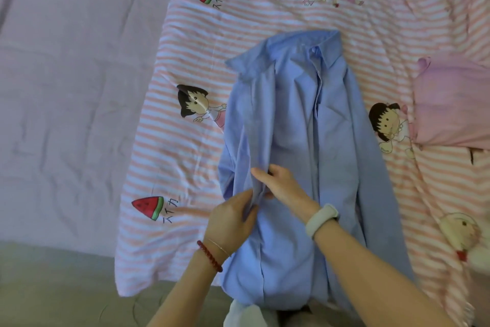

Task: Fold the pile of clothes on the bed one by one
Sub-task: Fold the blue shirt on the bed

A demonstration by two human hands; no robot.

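- Lying lengthwise on a pink-and-white striped quilt (pixel 185 146) printed with cartoon girls and watermelon slices: a light blue button-front collared shirt (pixel 297 119), front side up, collar towards the far end, hem hanging over the near edge of the bed.
- Pinching a bunched fold of the shirt's left-side fabric between thumb and curled fingers: left hand (pixel 233 220), near the shirt's lower left edge, with a red bead bracelet (pixel 209 256) and a thin chain round the wrist.
- Gripping the same ridge of fabric just above the left hand: right hand (pixel 281 183), thumb stretched leftward over the fold, fingers tucked under the cloth, forearm crossing the lower front of the shirt.
- Worn on the right wrist: a pale, off-white band (pixel 322 220).
- Gathered into a raised, creased ridge along the shirt's left side, running from the hands up towards the collar; right side lying flatter, with its sleeve folded along the body.
- Spread under and to the left of the quilt: a plain lilac bedsheet (pixel 66 74), wrinkled.
- Resting on the quilt to the right of the shirt, apart from it: a folded pink garment (pixel 450 104).
- Showing at the near left, below the bed's edge: a greyish-green floor (pixel 53 287).
- Peeking out at the bottom, beneath the shirt's hem: a pale, whitish cloth (pixel 246 316), too little visible to identify.
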